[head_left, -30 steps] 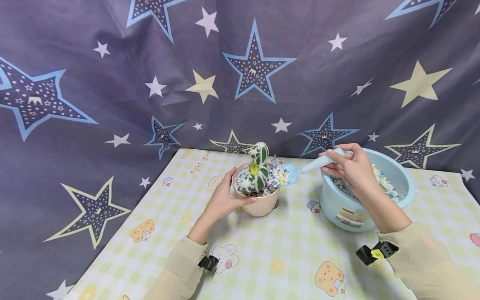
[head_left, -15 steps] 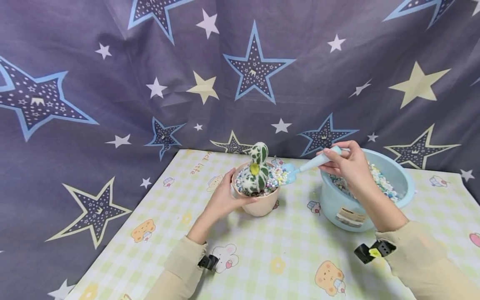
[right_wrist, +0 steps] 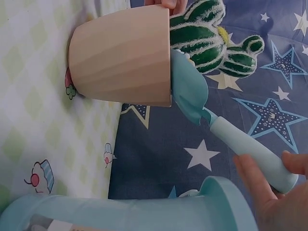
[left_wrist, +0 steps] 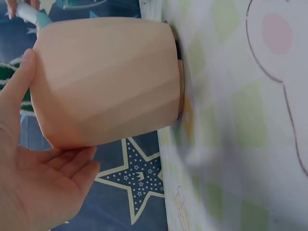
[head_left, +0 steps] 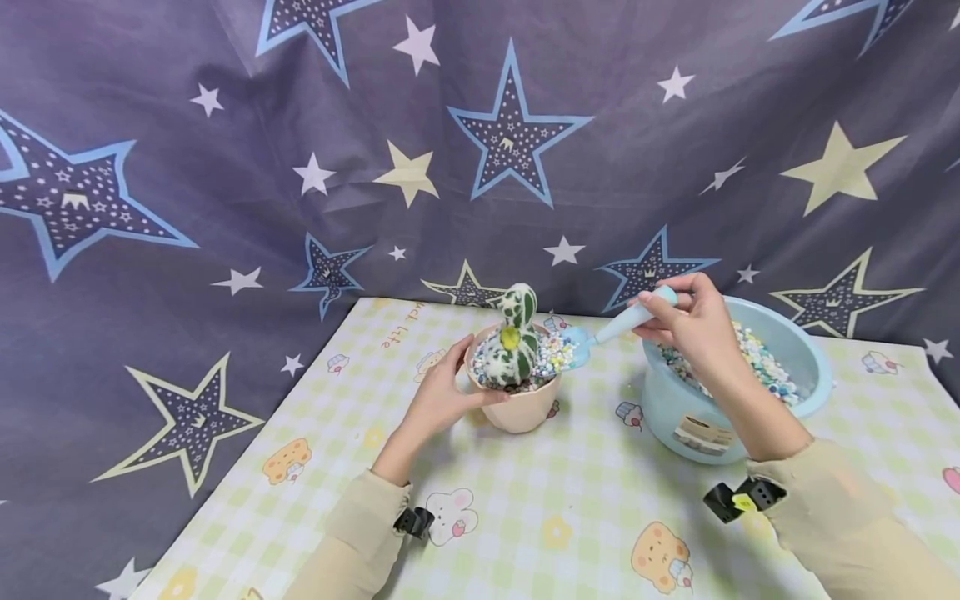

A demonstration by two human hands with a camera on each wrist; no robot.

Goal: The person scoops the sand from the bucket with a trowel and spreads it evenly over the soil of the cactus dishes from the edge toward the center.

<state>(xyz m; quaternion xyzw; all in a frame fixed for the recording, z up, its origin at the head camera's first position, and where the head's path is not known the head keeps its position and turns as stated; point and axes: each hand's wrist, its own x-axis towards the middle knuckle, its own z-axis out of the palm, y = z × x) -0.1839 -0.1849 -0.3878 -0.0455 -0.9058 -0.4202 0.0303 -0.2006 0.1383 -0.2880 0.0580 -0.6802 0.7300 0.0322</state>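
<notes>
A peach flower pot [head_left: 521,414] stands on the table, filled with small pastel pebbles around a green and white cactus [head_left: 514,358] with a yellow flower. My left hand [head_left: 444,393] grips the pot by its left side, thumb along the near rim and fingers round the back. With my right hand [head_left: 693,321] I hold the handle of a light blue scoop [head_left: 626,321]. Its blade lies tilted over the pot's right rim, with pastel pebbles on it, as the right wrist view also shows of the scoop blade [right_wrist: 190,86].
Right of the pot stands a light blue bucket [head_left: 675,425] partly filled with multicoloured pebbles [head_left: 763,362]; my right forearm passes over its near rim. A checked cloth with cartoon prints [head_left: 585,500] covers the table. Behind hangs a dark star-patterned curtain [head_left: 480,217].
My right hand has risen slightly and shifted a little left, so the scoop's handle stands steeper. Pebbles on the blade have slid toward the pot. My left hand stays on the pot.
</notes>
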